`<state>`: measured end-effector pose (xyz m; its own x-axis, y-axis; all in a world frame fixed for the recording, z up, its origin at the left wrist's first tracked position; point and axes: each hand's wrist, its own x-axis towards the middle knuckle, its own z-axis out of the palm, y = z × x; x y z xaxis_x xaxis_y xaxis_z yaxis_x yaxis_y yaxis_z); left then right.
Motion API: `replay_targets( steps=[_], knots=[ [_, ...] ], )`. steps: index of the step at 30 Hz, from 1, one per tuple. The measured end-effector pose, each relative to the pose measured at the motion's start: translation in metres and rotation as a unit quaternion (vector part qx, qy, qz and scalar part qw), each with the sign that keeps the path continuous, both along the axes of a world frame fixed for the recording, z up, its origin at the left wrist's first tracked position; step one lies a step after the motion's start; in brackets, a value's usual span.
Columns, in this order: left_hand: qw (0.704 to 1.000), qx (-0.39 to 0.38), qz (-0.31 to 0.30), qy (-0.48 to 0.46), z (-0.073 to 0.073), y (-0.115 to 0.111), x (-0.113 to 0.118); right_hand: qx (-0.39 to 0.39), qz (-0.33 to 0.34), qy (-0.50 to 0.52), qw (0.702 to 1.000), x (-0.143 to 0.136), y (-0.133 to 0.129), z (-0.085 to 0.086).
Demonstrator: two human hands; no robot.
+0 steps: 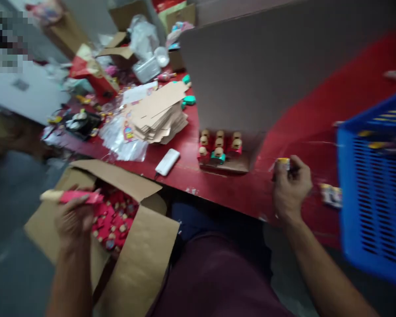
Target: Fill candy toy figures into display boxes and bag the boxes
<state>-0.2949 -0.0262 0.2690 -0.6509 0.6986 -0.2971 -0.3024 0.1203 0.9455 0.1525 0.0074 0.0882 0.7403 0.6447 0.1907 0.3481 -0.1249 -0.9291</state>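
My left hand (74, 218) is closed around a slim pinkish-red piece with a cream end (66, 197), blurred by motion. It hovers over an open cardboard box (148, 233) full of small red pieces with cream tops (119, 215). On the right, my right hand (292, 187) pinches a small yellow-and-white piece (283, 163) above the red table (231, 193). Between my hands, a shallow cardboard tray (231, 165) holds several red figures with cream tops (236, 144) and a green one (218, 156), all standing in rows.
A blue plastic basket (353, 185) stands at the right, with small white pieces (331, 195) beside it. Flat cardboard pieces (158, 110) are stacked over clear plastic bags (122, 136), near a white power bank-like block (167, 162). A large grey-brown panel (244, 66) rises behind the tray.
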Motion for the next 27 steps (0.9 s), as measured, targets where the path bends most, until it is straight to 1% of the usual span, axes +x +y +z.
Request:
replay_targets(
  steps=[1,2,4,5,6,7,9,11,13,15,18,21,25,27],
  knots=[
    [0.999,0.039,-0.009,-0.003,0.003,-0.008,0.016,0.014,0.081,0.02,0.996,-0.029,-0.011,0.01],
    [0.997,0.08,-0.009,-0.019,0.003,-0.013,0.035,0.021,0.16,0.036,0.986,-0.055,-0.023,0.022],
    [0.989,0.122,-0.028,-0.08,-0.003,-0.018,0.075,0.03,0.309,0.032,0.95,-0.096,-0.044,0.046],
    [0.984,0.13,-0.039,-0.112,-0.008,-0.018,0.093,0.046,0.37,0.015,0.928,-0.111,-0.052,0.057],
    [0.979,0.139,-0.044,-0.14,-0.014,-0.017,0.11,0.072,0.416,-0.008,0.907,-0.123,-0.06,0.065],
    [0.975,0.146,-0.048,-0.163,-0.019,-0.015,0.124,0.105,0.445,-0.032,0.889,-0.132,-0.066,0.072],
    [0.967,0.147,-0.055,-0.201,-0.028,-0.014,0.144,0.167,0.47,-0.077,0.863,-0.144,-0.075,0.08],
    [0.962,0.142,-0.057,-0.228,-0.033,-0.017,0.159,0.208,0.476,-0.108,0.847,-0.148,-0.081,0.081],
    [0.958,0.136,-0.057,-0.244,-0.037,-0.02,0.169,0.23,0.48,-0.128,0.837,-0.148,-0.085,0.079],
    [0.956,0.133,-0.057,-0.257,-0.041,-0.023,0.176,0.242,0.473,-0.144,0.835,-0.146,-0.088,0.075],
    [0.954,0.151,-0.049,-0.255,-0.046,-0.025,0.185,0.251,0.461,-0.174,0.833,-0.143,-0.09,0.069],
    [0.954,0.172,-0.041,-0.24,-0.052,-0.024,0.19,0.263,0.453,-0.216,0.824,-0.139,-0.087,0.064],
    [0.961,0.148,-0.036,-0.233,-0.058,-0.021,0.19,0.272,0.475,-0.236,0.803,-0.138,-0.08,0.055],
    [0.963,0.13,-0.032,-0.233,-0.06,-0.02,0.189,0.276,0.481,-0.218,0.803,-0.14,-0.079,0.051]
  ],
)
